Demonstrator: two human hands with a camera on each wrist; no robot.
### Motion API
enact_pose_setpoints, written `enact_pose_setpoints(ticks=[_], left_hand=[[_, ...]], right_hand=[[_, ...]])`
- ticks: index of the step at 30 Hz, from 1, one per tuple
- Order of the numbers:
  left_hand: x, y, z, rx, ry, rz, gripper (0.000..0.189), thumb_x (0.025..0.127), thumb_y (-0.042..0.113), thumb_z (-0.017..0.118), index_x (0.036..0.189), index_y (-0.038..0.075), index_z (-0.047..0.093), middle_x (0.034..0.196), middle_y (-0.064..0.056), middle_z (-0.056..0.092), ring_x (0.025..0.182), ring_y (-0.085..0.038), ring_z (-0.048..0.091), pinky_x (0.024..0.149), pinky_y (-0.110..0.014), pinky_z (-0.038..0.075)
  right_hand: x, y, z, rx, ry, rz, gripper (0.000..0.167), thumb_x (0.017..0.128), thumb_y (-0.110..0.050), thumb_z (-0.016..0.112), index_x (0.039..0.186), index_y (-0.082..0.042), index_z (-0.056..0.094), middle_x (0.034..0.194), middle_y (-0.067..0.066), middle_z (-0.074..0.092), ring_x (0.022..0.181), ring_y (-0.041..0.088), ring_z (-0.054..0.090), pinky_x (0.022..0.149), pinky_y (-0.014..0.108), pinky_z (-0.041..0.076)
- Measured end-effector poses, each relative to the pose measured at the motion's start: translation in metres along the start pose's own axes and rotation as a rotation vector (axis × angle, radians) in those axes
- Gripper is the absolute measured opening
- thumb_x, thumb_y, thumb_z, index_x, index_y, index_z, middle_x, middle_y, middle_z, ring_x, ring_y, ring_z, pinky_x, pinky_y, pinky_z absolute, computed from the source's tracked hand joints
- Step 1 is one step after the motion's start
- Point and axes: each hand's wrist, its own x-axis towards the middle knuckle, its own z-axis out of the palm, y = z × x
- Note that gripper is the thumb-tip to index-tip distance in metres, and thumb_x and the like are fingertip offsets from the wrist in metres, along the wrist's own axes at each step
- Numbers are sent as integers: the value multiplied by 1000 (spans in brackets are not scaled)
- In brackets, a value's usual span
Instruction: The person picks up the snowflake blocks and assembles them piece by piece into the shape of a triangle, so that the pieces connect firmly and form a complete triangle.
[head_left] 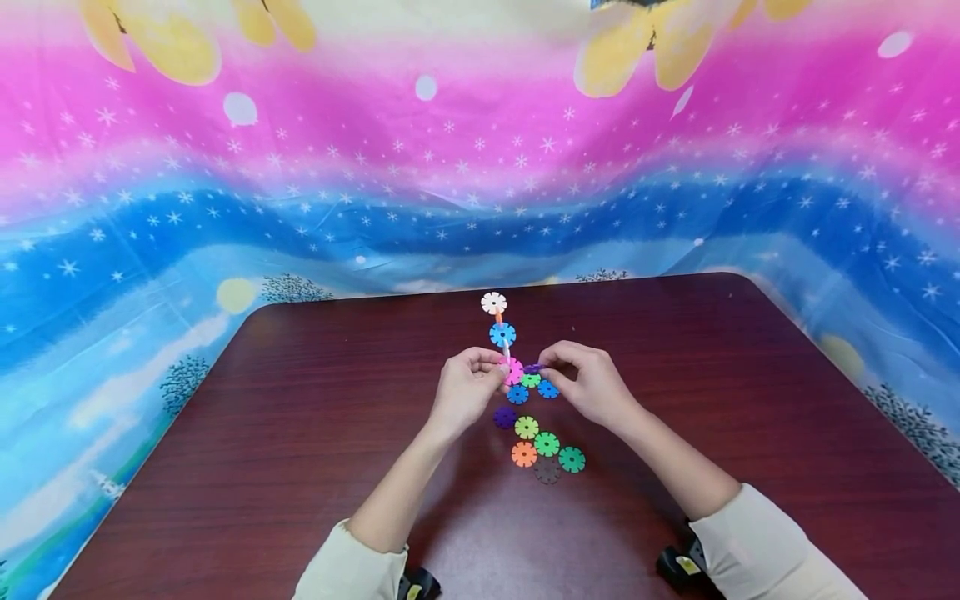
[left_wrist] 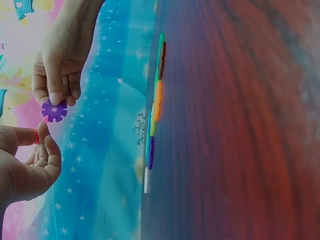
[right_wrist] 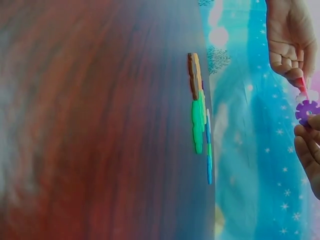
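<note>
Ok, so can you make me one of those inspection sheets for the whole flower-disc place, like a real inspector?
Surface: dark red-brown wooden table with streaky grain.
Job's things: a pink disc and a notched purple disc, meeting at their edges. Loose discs lie on the table nearby, including a brown disc and an orange disc.
Clutter: nothing seen besides discs.
Hands: the left hand pinches the pink disc; the right hand pinches the purple one.
Cables: nothing seen.
Surroundings: a pink-and-blue curtain with snowflakes and yellow shapes hangs behind the table; black gear sits by the wrists.
</note>
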Motion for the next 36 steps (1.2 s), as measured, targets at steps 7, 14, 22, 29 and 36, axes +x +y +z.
enact_pose_setpoints(ticks=[7, 14, 22, 29, 36], left_hand=[[0, -1, 2, -8, -4, -5, 14, 87, 5, 62, 97, -5, 62, 76, -9, 63, 64, -18, 65, 63, -31, 54], [-3, 1, 5, -28, -1, 5, 13, 88, 4, 60, 97, -6, 60, 75, -11, 64, 65, -25, 65, 60, -32, 54], [-2, 3, 7, -43, -8, 5, 12, 88, 3, 60, 96, -5, 60, 75, -10, 65, 62, -20, 66, 56, -29, 53], [0, 0, 4, -57, -38, 2, 13, 88, 2, 59, 98, -7, 59, 77, -13, 66, 64, -19, 66, 64, -32, 54], [0, 3, 0, -71, -38, -1, 15, 88, 0, 59, 100, -9, 58, 78, -15, 64, 62, -19, 65, 61, -29, 54]], right_hand=[[1, 0, 2, -61, 26, -132, 18, 75, 7, 72, 83, -8, 67, 81, 0, 64, 70, 9, 57, 61, 25, 51], [2, -2, 1, -41, 43, -157, 19, 73, 10, 72, 83, -7, 69, 79, 1, 65, 70, 11, 60, 62, 25, 52], [4, -8, -2, -47, 3, -132, 16, 74, 8, 72, 82, -6, 69, 78, 1, 65, 65, 9, 57, 57, 22, 50], [6, -9, -4, -41, -85, -4, 16, 76, 2, 73, 87, -7, 66, 83, -1, 63, 72, 11, 56, 64, 25, 51], [-4, -2, -8, -23, -253, 159, 15, 79, -4, 72, 92, -6, 66, 83, -2, 62, 75, 11, 58, 67, 26, 51]])
